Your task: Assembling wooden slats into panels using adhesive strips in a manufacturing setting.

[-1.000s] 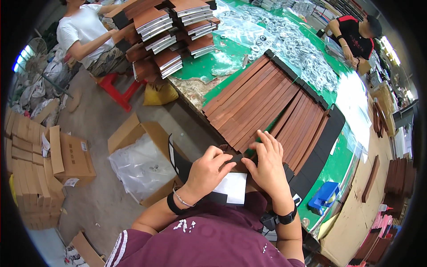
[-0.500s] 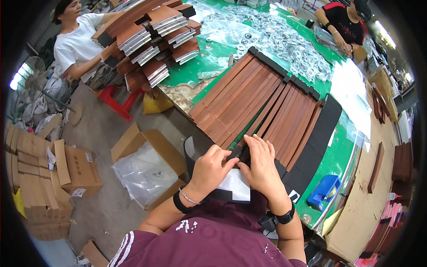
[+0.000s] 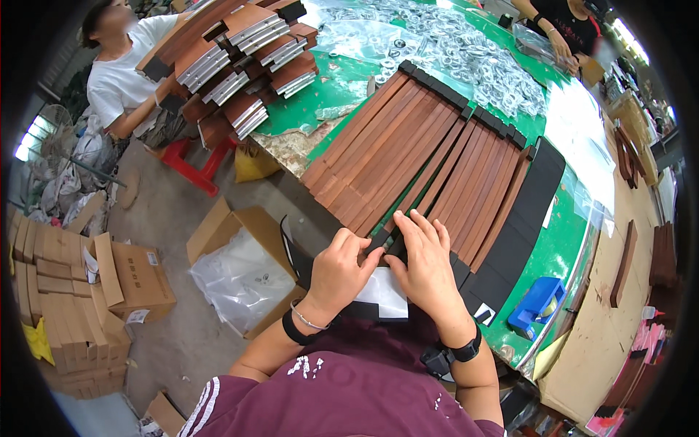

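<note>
Long reddish-brown wooden slats (image 3: 393, 146) lie side by side on the green table, their far ends in a black strip (image 3: 466, 109). A narrow gap parts them into two groups. At the near end of the gap, my left hand (image 3: 338, 269) is closed, thumb and fingers pinching a black strip (image 3: 378, 239) at a slat's end. From the right, my right hand (image 3: 422, 258) grips the same spot, thumb bent in and fingers over the slat. Below the hands hangs a white sheet (image 3: 384, 291) with a black edge. The fingertips partly hide the strip.
Right of the slats lies a wide black sheet (image 3: 513, 226), with a blue tape dispenser (image 3: 535, 309) beyond. Bagged metal rings (image 3: 455, 54) cover the table's far side. Stacked metal-edged wooden parts (image 3: 240, 65) stand far left, near a seated person. An open carton (image 3: 273, 226) sits below left.
My view has shifted slightly. Both hands stay at the slat end, the fingers moved a little along the black strip. The person at left has lowered the head toward the stack.
</note>
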A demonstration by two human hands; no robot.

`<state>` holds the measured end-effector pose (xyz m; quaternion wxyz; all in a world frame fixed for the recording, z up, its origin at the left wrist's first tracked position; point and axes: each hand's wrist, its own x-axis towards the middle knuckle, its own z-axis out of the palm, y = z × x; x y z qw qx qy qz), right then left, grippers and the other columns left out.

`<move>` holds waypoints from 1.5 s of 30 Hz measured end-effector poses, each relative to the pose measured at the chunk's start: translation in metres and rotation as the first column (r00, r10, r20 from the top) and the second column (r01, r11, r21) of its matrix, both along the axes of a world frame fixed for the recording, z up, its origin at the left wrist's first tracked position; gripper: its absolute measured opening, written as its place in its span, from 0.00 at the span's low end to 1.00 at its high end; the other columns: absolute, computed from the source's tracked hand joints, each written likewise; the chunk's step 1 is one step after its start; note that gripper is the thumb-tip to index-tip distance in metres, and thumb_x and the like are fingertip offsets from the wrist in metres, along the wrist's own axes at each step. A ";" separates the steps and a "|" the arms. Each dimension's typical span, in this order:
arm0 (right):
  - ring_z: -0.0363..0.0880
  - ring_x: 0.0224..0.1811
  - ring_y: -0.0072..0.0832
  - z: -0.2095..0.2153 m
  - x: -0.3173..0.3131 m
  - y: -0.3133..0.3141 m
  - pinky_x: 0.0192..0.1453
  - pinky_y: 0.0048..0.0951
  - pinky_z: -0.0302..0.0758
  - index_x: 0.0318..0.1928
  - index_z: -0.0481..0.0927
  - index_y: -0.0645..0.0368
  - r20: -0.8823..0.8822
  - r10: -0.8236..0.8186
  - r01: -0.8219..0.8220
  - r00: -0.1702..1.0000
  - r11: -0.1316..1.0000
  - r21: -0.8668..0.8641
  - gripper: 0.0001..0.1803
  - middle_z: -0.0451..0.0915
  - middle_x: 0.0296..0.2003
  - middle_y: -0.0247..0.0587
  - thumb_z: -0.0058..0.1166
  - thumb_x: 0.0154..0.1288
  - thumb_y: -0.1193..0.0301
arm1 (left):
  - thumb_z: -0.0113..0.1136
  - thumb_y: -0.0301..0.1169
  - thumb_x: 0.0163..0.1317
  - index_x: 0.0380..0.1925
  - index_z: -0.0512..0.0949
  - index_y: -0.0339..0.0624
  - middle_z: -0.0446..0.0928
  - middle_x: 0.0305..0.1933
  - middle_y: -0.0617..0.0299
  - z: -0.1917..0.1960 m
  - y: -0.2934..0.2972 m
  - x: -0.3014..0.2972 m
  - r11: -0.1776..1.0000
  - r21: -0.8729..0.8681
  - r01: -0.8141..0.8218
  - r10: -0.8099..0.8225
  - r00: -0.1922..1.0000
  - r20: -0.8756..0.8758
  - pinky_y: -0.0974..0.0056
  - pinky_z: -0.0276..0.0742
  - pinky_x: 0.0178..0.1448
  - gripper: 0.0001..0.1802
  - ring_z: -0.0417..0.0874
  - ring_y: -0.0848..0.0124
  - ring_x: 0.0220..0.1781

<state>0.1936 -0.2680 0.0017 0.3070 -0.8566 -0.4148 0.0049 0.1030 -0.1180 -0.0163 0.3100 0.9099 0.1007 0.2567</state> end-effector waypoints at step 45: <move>0.69 0.71 0.43 -0.005 -0.005 0.004 0.73 0.57 0.60 0.58 0.83 0.39 0.190 0.000 0.018 0.982 0.996 -0.093 0.23 0.74 0.65 0.46 0.64 0.60 0.66 | 0.72 0.31 0.55 0.35 0.77 0.38 0.76 0.37 0.55 0.007 0.001 -0.009 0.992 0.126 0.021 -0.006 0.992 -0.124 0.57 0.81 0.34 0.14 0.83 0.55 0.31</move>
